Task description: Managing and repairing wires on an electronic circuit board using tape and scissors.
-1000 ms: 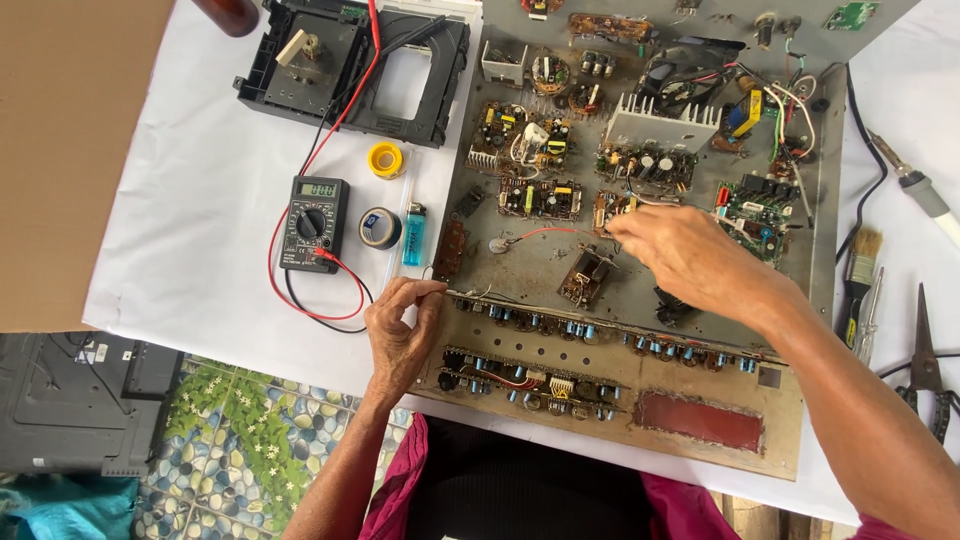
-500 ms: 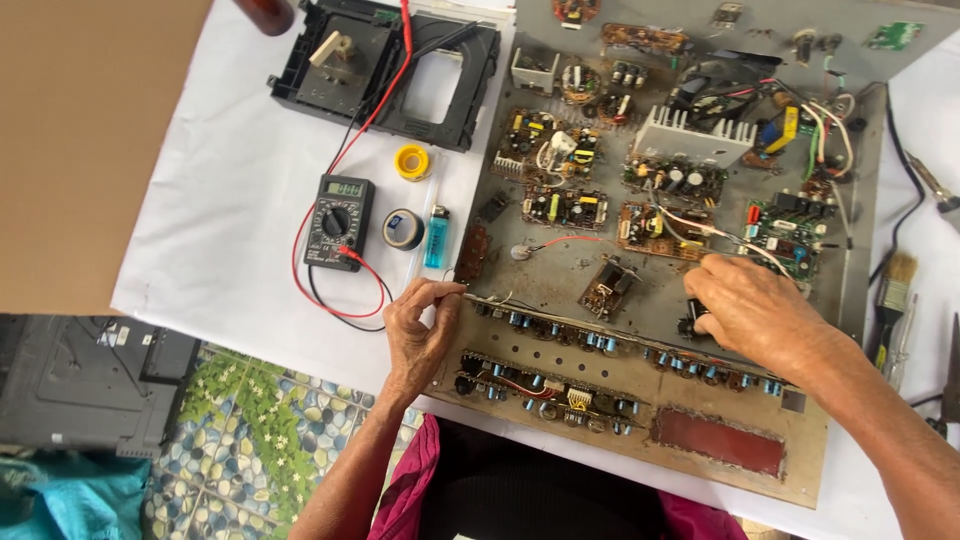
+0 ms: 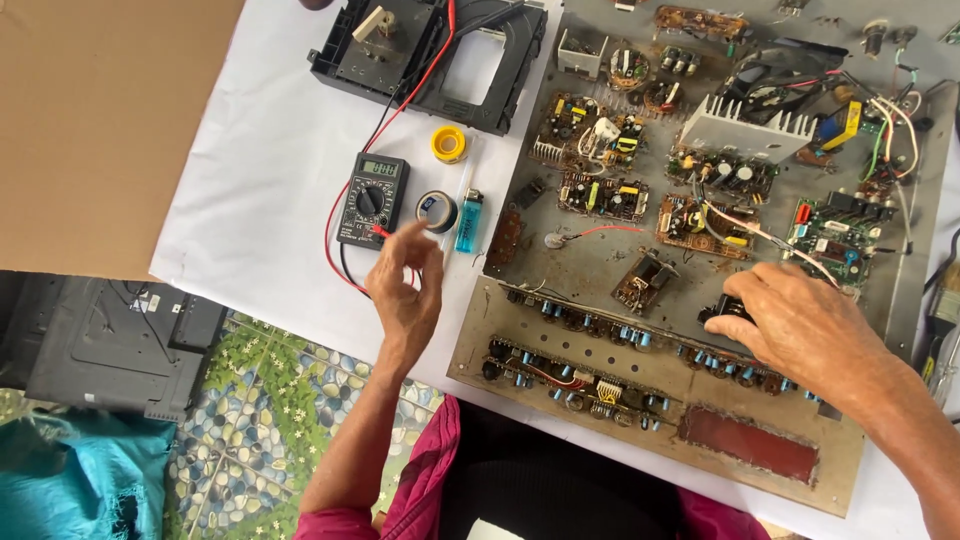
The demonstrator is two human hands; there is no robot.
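A large grey metal chassis (image 3: pixel 590 255) with several small circuit boards lies on a white cloth. My right hand (image 3: pixel 800 325) rests on its near right part, fingers curled over a small black part (image 3: pixel 726 308) next to a row of blue capacitors. My left hand (image 3: pixel 405 290) hovers off the chassis's left edge. Its fingers are raised and apart, holding nothing, just below a black multimeter (image 3: pixel 372 200) and its red lead (image 3: pixel 330 240). A round metal tin (image 3: pixel 436 212) sits beside the fingertips.
A blue lighter (image 3: pixel 468 220) and a yellow tape roll (image 3: pixel 448 143) lie by the meter. A black plastic drive frame (image 3: pixel 430 50) sits at the top, brown cardboard (image 3: pixel 100 130) at left, hand tools (image 3: pixel 940 320) at the right edge, and a finned heat sink (image 3: pixel 745 130) on the chassis.
My left hand has left the chassis's front edge and moved left toward the multimeter. My right hand has slid down from the middle boards onto the black part.
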